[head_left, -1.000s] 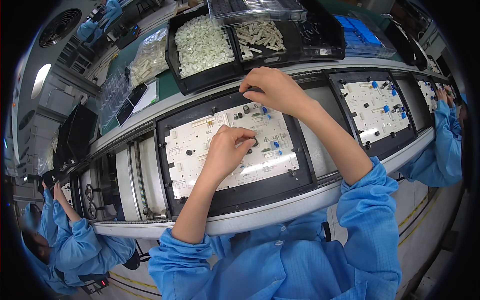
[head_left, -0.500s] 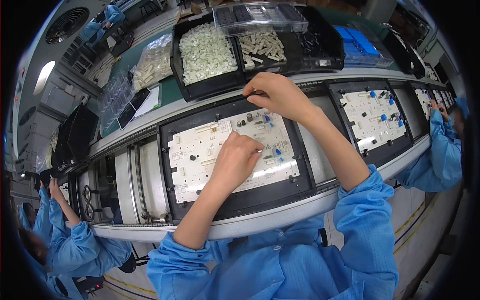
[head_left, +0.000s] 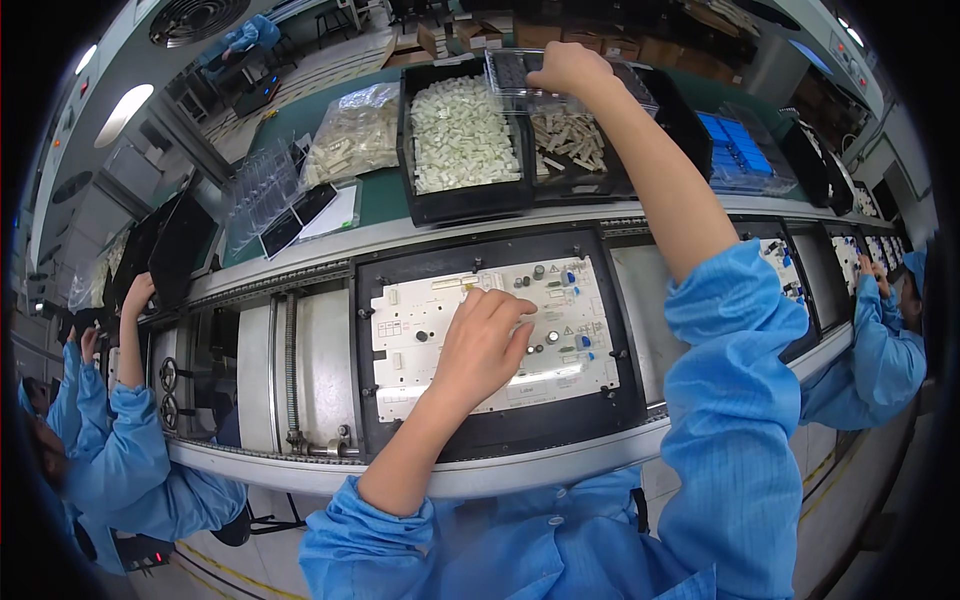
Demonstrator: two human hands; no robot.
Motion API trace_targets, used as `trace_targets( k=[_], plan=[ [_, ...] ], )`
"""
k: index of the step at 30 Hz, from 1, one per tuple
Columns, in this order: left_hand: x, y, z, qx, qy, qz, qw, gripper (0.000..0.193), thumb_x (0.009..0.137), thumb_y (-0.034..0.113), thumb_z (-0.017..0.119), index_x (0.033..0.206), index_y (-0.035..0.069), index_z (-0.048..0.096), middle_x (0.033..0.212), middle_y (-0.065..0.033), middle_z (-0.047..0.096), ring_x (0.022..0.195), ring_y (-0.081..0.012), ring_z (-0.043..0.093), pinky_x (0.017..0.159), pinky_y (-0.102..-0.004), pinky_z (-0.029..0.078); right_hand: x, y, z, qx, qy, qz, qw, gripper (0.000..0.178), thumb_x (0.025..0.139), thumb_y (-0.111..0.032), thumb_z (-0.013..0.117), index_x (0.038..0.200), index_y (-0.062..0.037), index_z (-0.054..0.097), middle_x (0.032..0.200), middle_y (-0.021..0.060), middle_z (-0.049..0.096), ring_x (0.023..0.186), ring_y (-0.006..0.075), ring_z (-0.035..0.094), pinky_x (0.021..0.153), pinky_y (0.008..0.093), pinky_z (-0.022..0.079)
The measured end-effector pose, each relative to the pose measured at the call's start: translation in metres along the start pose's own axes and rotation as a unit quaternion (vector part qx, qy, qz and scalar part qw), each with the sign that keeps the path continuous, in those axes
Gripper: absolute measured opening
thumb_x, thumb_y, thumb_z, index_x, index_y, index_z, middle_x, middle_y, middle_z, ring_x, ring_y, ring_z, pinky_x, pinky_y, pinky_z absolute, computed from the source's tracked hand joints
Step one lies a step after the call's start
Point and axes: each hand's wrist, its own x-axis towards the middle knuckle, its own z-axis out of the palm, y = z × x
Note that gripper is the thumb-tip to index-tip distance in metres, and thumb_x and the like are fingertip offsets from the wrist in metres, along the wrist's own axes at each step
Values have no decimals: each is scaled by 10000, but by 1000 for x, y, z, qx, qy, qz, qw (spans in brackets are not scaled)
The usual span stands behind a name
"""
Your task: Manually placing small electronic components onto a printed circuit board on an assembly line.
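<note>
My left hand (head_left: 485, 345) hovers over a white circuit board (head_left: 440, 395), its fingers bent and apart, with nothing visible between thumb and forefinger. The board lies in a black frame (head_left: 625, 385) and bears capacitors, blue parts and pale connectors. A round capacitor (head_left: 553, 338) stands just right of the thumb. My right hand (head_left: 572, 68) is stretched out to a clear plastic tray (head_left: 510, 78) of dark parts. Its fingers are curled together at the tray; whatever lies between the fingertips is hidden.
Below the clear tray stand black bins with white connectors (head_left: 465, 135) and beige connectors (head_left: 568, 140). A bag of pale parts (head_left: 350, 130) lies left, a tray of blue parts (head_left: 735, 145) right. Conveyor rails (head_left: 290, 370) flank the frame. Co-workers sit at both sides.
My right hand has moved from above the board up and away to the clear tray. My left hand's fingers have spread, and a round capacitor now shows beside them. The view has shifted.
</note>
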Motion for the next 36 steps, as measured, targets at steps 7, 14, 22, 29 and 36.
trace_targets(
  k=[7,14,22,29,36],
  plan=[
    [3,-2,-1,-4,40,14,999,136,768,41,639,904,40,621,870,-91,574,852,-274,528,771,-361,442,-5,25,-14,127,12,-45,991,316,740,-306,610,933,-67,682,858,86,683,800,212,667,720,321,525],
    [-2,-6,-3,-5,62,24,998,122,762,31,633,881,44,612,859,-87,561,851,-276,522,771,-359,439,-134,40,-36,417,-195,-251,852,301,745,-151,637,1031,-56,641,999,25,583,880,94,560,770,239,456],
    [0,-12,-4,-16,67,-5,998,104,781,26,635,884,34,631,867,-84,614,835,-269,545,759,-345,452,-187,56,-10,246,-231,-242,910,218,705,-87,686,913,-31,653,932,50,531,780,131,563,658,253,497],
    [-2,-19,-4,-17,78,-3,997,88,778,26,625,866,35,620,850,-89,589,818,-273,534,761,-369,443,-198,54,17,88,-222,-281,930,209,679,-114,726,844,-24,636,936,98,554,786,283,599,717,363,500],
    [-3,-18,-8,-10,62,-17,998,91,785,31,636,875,30,641,877,-87,619,875,-262,550,770,-348,454,-203,41,22,40,-193,-295,935,197,670,-103,721,836,-29,646,930,91,555,811,286,605,717,382,495]
  ],
)
